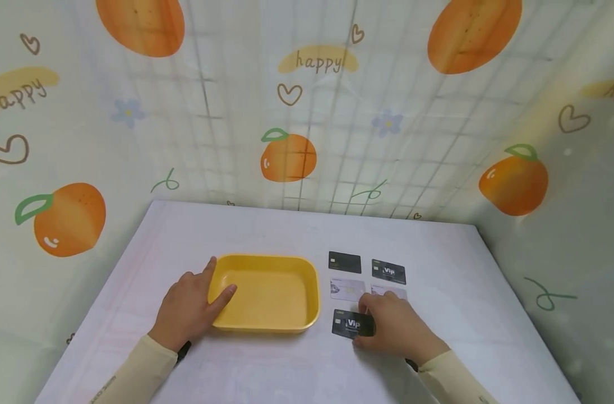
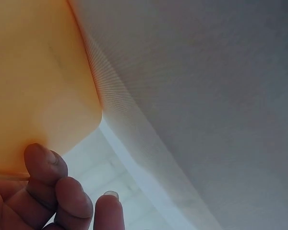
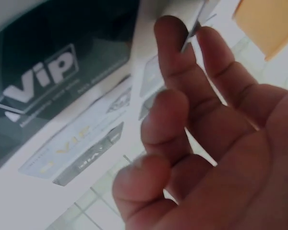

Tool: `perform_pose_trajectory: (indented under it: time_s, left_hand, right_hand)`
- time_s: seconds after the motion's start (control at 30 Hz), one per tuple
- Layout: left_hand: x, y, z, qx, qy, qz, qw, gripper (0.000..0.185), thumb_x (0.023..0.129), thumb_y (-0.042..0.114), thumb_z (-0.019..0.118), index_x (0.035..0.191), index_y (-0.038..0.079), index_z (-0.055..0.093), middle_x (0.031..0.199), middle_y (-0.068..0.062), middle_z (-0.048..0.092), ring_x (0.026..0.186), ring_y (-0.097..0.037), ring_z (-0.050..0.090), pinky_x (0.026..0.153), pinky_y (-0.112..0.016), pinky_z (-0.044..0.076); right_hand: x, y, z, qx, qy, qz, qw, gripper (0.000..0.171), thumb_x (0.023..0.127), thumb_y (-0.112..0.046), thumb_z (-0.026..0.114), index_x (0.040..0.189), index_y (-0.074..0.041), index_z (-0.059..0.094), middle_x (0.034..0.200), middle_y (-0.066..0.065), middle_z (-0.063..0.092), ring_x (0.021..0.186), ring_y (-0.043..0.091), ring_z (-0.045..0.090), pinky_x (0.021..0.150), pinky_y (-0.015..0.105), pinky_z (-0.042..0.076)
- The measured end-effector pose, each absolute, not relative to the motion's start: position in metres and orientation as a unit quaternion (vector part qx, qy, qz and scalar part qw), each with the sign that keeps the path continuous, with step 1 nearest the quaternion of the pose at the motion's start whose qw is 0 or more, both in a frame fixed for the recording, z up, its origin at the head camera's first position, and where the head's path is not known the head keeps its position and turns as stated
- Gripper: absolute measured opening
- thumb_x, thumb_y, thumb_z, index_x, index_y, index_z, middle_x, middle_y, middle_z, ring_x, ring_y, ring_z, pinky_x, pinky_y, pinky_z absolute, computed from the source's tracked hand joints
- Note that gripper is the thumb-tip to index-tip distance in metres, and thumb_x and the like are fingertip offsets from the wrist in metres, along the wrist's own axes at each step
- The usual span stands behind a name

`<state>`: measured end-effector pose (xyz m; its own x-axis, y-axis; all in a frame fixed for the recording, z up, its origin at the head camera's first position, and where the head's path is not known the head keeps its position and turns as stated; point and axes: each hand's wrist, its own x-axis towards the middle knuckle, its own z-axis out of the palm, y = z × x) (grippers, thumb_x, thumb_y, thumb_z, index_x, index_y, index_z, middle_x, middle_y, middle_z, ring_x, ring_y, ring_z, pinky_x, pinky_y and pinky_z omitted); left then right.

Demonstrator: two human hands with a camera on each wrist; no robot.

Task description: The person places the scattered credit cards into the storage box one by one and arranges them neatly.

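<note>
A shallow yellow tray [image 1: 263,328] stands on the white table, and my left hand [image 1: 190,306] grips its left side. The thumb reaches over the rim, and fingertips [image 2: 45,163] meet the outer wall. My right hand [image 1: 395,325] pinches a black Vip card [image 1: 346,324] between thumb and index finger; only the card's thin edge shows in the right wrist view. Another black Vip card [image 3: 62,76] lies beneath that hand, hidden from the head view. Just beyond the hand are two silver cards, one whole [image 1: 347,289] and one partly covered [image 1: 389,292].
Farther back lie a plain black card [image 1: 344,262] and a black Vip card [image 1: 388,271]. All the cards are right of the tray, in two columns. A curtain [image 1: 327,112] printed with oranges surrounds the table's [image 1: 266,227] back and sides.
</note>
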<state>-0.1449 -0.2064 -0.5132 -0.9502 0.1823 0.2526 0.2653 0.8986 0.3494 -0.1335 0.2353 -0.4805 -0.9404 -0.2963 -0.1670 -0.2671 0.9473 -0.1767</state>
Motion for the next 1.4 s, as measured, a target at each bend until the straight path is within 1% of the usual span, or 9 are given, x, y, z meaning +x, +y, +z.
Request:
perform_pose_trajectory:
  time_s: [0.17,0.4,0.53,0.67,0.77,0.87,0.93,1.03,1.4]
  left_hand:
    - [-0.146,-0.213,-0.513,-0.112,-0.968,-0.194,0.117,0.097,0.099,0.077,0.043,0.156,-0.001,0.048,0.065,-0.001,0.048,0.065,-0.023,0.052,0.058,-0.04,0.048]
    - [-0.144,-0.22,-0.51,-0.09,-0.976,-0.162,0.113,0.094,0.1,0.079,0.038,0.159,0.007,0.048,0.052,0.005,0.038,0.061,-0.021,0.044,0.054,-0.037,0.041]
    - [-0.144,-0.225,-0.511,-0.08,-0.98,-0.126,0.135,0.09,0.1,0.078,0.035,0.158,0.012,0.051,0.049,0.007,0.035,0.065,-0.023,0.045,0.064,-0.045,0.043]
    - [-0.145,-0.227,-0.511,-0.072,-0.98,-0.114,0.146,0.086,0.101,0.078,0.035,0.158,0.015,0.052,0.048,0.01,0.034,0.072,-0.026,0.05,0.075,-0.054,0.045]
    - [-0.146,-0.227,-0.511,-0.074,-0.98,-0.114,0.148,0.086,0.102,0.077,0.034,0.157,0.014,0.053,0.047,0.01,0.035,0.075,-0.028,0.053,0.072,-0.053,0.046]
    - [-0.145,-0.224,-0.512,-0.077,-0.979,-0.114,0.153,0.085,0.102,0.076,0.035,0.156,0.013,0.055,0.056,0.007,0.05,0.081,-0.031,0.057,0.07,-0.051,0.048]
    - [-0.145,-0.221,-0.512,-0.078,-0.979,-0.113,0.152,0.084,0.102,0.075,0.035,0.156,0.013,0.055,0.069,0.002,0.063,0.088,-0.032,0.059,0.071,-0.051,0.048]
    - [-0.145,-0.217,-0.512,-0.077,-0.979,-0.108,0.152,0.08,0.104,0.071,0.035,0.156,0.014,0.055,0.087,-0.004,0.073,0.093,-0.033,0.06,0.074,-0.051,0.048]
    - [-0.147,-0.209,-0.514,-0.086,-0.973,-0.122,0.177,0.057,0.103,0.044,0.055,0.152,0.014,0.06,0.086,-0.002,0.072,0.088,-0.03,0.058,0.069,-0.048,0.046]
  right_hand:
    - [-0.137,0.229,-0.472,-0.19,0.979,-0.064,0.031,0.056,0.065,-0.055,0.095,0.106,-0.023,0.076,0.091,-0.013,0.069,0.082,0.015,0.049,0.077,0.04,0.044]
    - [-0.152,0.215,-0.448,-0.238,0.964,-0.064,-0.098,0.053,0.074,-0.058,0.088,0.106,-0.017,0.08,0.096,-0.005,0.075,0.08,0.018,0.052,0.069,0.042,0.046]
    - [-0.166,0.194,-0.428,-0.228,0.962,-0.081,-0.125,0.056,0.077,-0.061,0.085,0.109,-0.016,0.079,0.097,-0.005,0.074,0.083,0.02,0.053,0.072,0.044,0.047]
    - [-0.183,0.161,-0.411,-0.251,0.958,-0.072,-0.116,0.054,0.08,-0.063,0.082,0.109,-0.018,0.079,0.094,-0.007,0.072,0.081,0.018,0.049,0.071,0.04,0.043]
    - [-0.195,0.131,-0.404,-0.286,0.952,-0.038,-0.101,0.052,0.082,-0.063,0.079,0.108,-0.019,0.078,0.092,-0.009,0.069,0.079,0.017,0.046,0.069,0.037,0.041]
    - [-0.205,0.1,-0.403,-0.32,0.944,0.012,-0.08,0.052,0.082,-0.066,0.077,0.106,-0.02,0.077,0.088,-0.01,0.065,0.078,0.017,0.045,0.068,0.036,0.04]
    - [-0.211,0.08,-0.407,-0.345,0.936,0.043,-0.063,0.053,0.082,-0.067,0.077,0.106,-0.021,0.076,0.087,-0.009,0.063,0.078,0.017,0.044,0.068,0.036,0.04]
    - [-0.217,0.05,-0.418,-0.382,0.92,0.08,-0.036,0.052,0.083,-0.066,0.077,0.106,-0.02,0.076,0.086,-0.008,0.061,0.078,0.017,0.046,0.068,0.036,0.041]
    - [-0.228,-0.017,-0.447,-0.421,0.898,0.123,0.023,0.041,0.09,-0.059,0.076,0.096,-0.019,0.075,0.08,-0.005,0.06,0.061,0.013,0.054,0.059,0.034,0.055]
